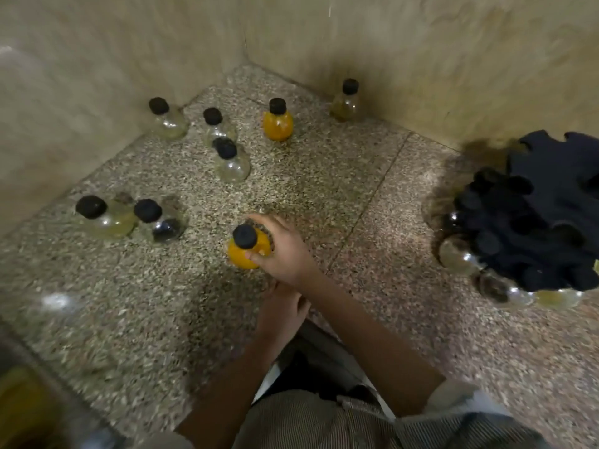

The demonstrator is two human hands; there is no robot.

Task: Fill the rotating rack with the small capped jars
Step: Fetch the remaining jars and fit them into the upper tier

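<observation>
On the speckled floor (324,176), the right grip (282,251) clasps an orange jar (248,251); the left grip (280,311), half hidden beneath the right arm, cannot be judged open or closed.

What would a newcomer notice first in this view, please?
The right hand gripping an orange jar at the centre of the speckled floor. A second orange jar stands out among clear ones near the corner, and the black rack sits at the right, jars hanging beneath it.
</observation>
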